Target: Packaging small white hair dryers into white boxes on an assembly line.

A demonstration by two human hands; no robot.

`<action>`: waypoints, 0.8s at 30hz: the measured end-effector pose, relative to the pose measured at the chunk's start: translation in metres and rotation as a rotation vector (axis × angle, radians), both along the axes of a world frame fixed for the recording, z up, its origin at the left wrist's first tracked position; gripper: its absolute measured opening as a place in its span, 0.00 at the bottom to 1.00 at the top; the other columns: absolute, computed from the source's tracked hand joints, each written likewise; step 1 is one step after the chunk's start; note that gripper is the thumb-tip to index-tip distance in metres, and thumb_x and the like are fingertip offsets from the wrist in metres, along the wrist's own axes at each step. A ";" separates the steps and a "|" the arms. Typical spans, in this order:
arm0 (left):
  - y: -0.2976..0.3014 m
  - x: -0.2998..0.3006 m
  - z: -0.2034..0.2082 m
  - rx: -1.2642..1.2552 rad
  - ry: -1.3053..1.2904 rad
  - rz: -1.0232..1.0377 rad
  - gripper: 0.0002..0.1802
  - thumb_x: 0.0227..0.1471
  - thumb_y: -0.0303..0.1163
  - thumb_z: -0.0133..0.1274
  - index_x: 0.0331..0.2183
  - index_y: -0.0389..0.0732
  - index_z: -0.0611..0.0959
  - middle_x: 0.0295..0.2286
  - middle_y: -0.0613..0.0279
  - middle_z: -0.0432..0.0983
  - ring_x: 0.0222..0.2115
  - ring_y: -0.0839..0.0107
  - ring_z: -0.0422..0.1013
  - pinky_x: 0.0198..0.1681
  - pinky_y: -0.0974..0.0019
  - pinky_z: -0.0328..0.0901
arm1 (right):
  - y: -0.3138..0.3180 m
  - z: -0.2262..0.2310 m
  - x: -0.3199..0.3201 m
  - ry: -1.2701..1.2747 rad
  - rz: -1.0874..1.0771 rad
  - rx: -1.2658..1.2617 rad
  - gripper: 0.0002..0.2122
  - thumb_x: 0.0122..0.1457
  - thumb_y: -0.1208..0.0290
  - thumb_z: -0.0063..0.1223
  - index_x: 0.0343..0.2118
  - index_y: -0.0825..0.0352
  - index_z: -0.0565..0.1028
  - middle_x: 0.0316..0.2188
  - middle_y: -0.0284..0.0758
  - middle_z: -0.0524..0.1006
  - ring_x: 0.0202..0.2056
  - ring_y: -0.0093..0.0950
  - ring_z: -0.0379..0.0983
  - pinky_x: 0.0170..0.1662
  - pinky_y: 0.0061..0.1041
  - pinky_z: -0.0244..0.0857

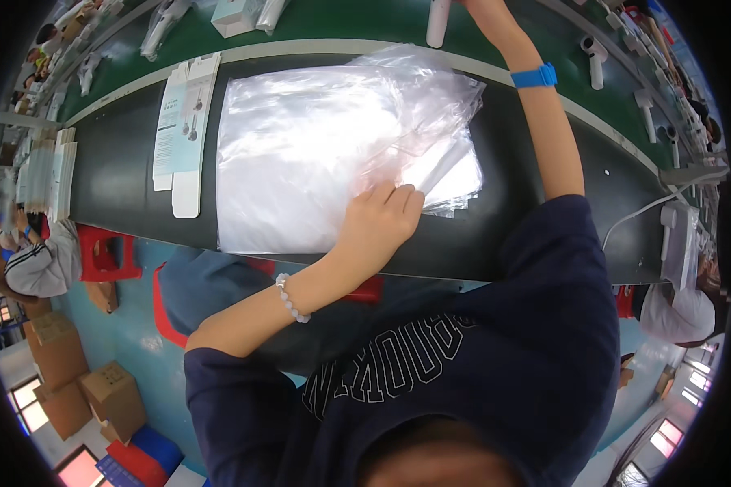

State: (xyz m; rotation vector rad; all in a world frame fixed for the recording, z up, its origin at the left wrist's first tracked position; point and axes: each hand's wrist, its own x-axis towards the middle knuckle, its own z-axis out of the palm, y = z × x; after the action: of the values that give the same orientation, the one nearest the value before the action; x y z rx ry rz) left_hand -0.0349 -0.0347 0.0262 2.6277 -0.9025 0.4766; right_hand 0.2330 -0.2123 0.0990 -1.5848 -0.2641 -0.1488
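A dark workbench [122,174] carried a stack of clear plastic bags [317,154]. Just left of the stack lay a flat white carton blank [185,122]. Beyond the stack ran a green conveyor belt [333,24].

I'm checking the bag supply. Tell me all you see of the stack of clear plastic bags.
The stack of clear plastic bags lies flat on the dark worktop, glossy, thin and wrinkled, its top sheets puffed up at the far right corner. The left hand presses its near right edge, fingers pinching a sheet. A flat white carton lies beside it.
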 end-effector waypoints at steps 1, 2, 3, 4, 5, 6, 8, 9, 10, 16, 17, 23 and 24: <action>-0.001 0.002 0.003 -0.081 0.046 0.001 0.08 0.40 0.26 0.55 0.29 0.42 0.77 0.26 0.65 0.75 0.26 0.69 0.71 0.24 0.69 0.65 | -0.024 -0.026 0.019 -0.158 -0.009 0.068 0.17 0.61 0.61 0.47 0.48 0.63 0.62 0.39 0.31 0.70 0.39 0.24 0.69 0.40 0.23 0.65; 0.000 0.003 0.005 -0.158 0.096 0.016 0.07 0.41 0.27 0.56 0.28 0.42 0.77 0.23 0.64 0.75 0.23 0.67 0.72 0.22 0.68 0.65 | -0.033 -0.041 0.030 -0.312 -0.003 0.140 0.16 0.62 0.59 0.46 0.48 0.62 0.63 0.39 0.31 0.70 0.40 0.22 0.69 0.41 0.23 0.64; 0.001 0.003 0.006 -0.158 0.100 0.027 0.07 0.41 0.27 0.56 0.28 0.42 0.77 0.23 0.64 0.75 0.23 0.67 0.72 0.22 0.68 0.65 | -0.027 -0.037 0.020 -0.306 0.007 0.143 0.16 0.62 0.59 0.46 0.48 0.62 0.63 0.39 0.31 0.70 0.40 0.22 0.69 0.41 0.23 0.64; -0.001 0.005 0.008 -0.295 0.200 0.051 0.07 0.41 0.27 0.57 0.27 0.42 0.76 0.20 0.64 0.73 0.22 0.66 0.72 0.22 0.68 0.65 | -0.024 -0.021 -0.006 -0.163 0.002 -0.001 0.17 0.62 0.57 0.45 0.48 0.62 0.65 0.41 0.32 0.70 0.42 0.22 0.68 0.42 0.24 0.64; -0.001 0.007 0.011 -0.427 0.297 0.081 0.08 0.41 0.27 0.59 0.26 0.41 0.75 0.17 0.64 0.72 0.20 0.65 0.72 0.21 0.67 0.64 | -0.021 -0.011 -0.027 -0.020 0.001 -0.139 0.18 0.62 0.55 0.45 0.49 0.61 0.66 0.43 0.32 0.69 0.43 0.21 0.67 0.43 0.25 0.63; -0.002 0.009 0.015 -0.429 0.294 0.080 0.08 0.41 0.27 0.59 0.26 0.41 0.75 0.17 0.64 0.72 0.20 0.65 0.72 0.21 0.67 0.64 | -0.019 -0.009 -0.040 -0.023 0.001 -0.141 0.18 0.62 0.55 0.45 0.49 0.61 0.66 0.43 0.32 0.69 0.43 0.21 0.67 0.43 0.25 0.63; 0.000 0.016 0.018 -0.474 0.360 0.092 0.12 0.41 0.28 0.61 0.24 0.41 0.72 0.17 0.65 0.71 0.20 0.65 0.72 0.21 0.67 0.63 | -0.014 -0.010 -0.061 0.129 0.021 0.114 0.19 0.61 0.54 0.45 0.49 0.60 0.66 0.42 0.33 0.70 0.42 0.21 0.67 0.43 0.28 0.64; 0.001 0.017 0.018 -0.476 0.358 0.092 0.12 0.41 0.28 0.61 0.24 0.41 0.72 0.17 0.65 0.71 0.20 0.65 0.72 0.21 0.67 0.63 | -0.013 -0.004 -0.074 0.127 0.022 0.111 0.19 0.61 0.54 0.45 0.49 0.60 0.66 0.42 0.33 0.70 0.42 0.21 0.67 0.43 0.28 0.64; 0.002 0.019 0.015 -0.456 0.325 0.051 0.13 0.40 0.28 0.62 0.24 0.41 0.71 0.18 0.64 0.71 0.20 0.65 0.71 0.21 0.66 0.63 | -0.011 0.005 -0.086 0.294 -0.017 0.038 0.20 0.60 0.53 0.46 0.49 0.60 0.66 0.42 0.33 0.71 0.42 0.22 0.68 0.43 0.28 0.64; 0.005 0.018 0.011 -0.504 0.316 -0.075 0.07 0.46 0.25 0.53 0.28 0.40 0.71 0.21 0.56 0.72 0.24 0.56 0.70 0.26 0.58 0.63 | -0.042 -0.023 -0.094 0.330 0.299 0.229 0.24 0.61 0.55 0.45 0.51 0.70 0.65 0.48 0.38 0.70 0.46 0.36 0.72 0.54 0.33 0.60; 0.004 0.019 0.009 -0.543 0.329 -0.063 0.05 0.46 0.23 0.52 0.29 0.39 0.72 0.22 0.54 0.72 0.25 0.55 0.70 0.27 0.57 0.63 | -0.046 -0.021 -0.101 0.327 0.295 0.228 0.24 0.61 0.55 0.45 0.51 0.70 0.65 0.48 0.38 0.70 0.46 0.36 0.72 0.54 0.33 0.60; 0.010 0.015 0.015 -0.499 0.300 -0.038 0.02 0.44 0.22 0.51 0.26 0.36 0.75 0.21 0.55 0.73 0.27 0.57 0.70 0.32 0.57 0.64 | -0.077 0.002 -0.178 0.053 0.265 0.322 0.32 0.51 0.61 0.55 0.57 0.69 0.57 0.52 0.46 0.66 0.53 0.48 0.65 0.57 0.39 0.57; 0.010 0.016 0.016 -0.501 0.298 -0.038 0.02 0.44 0.22 0.51 0.26 0.36 0.75 0.21 0.55 0.73 0.27 0.57 0.70 0.32 0.57 0.64 | -0.081 0.005 -0.196 0.052 0.265 0.320 0.32 0.51 0.61 0.55 0.57 0.69 0.57 0.52 0.46 0.66 0.53 0.48 0.65 0.57 0.39 0.57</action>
State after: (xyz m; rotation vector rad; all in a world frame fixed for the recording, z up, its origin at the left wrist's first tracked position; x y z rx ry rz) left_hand -0.0191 -0.0248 0.0418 2.1452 -0.6367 0.2481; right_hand 0.0371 -0.2936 0.1039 -1.2221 -0.3872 0.0545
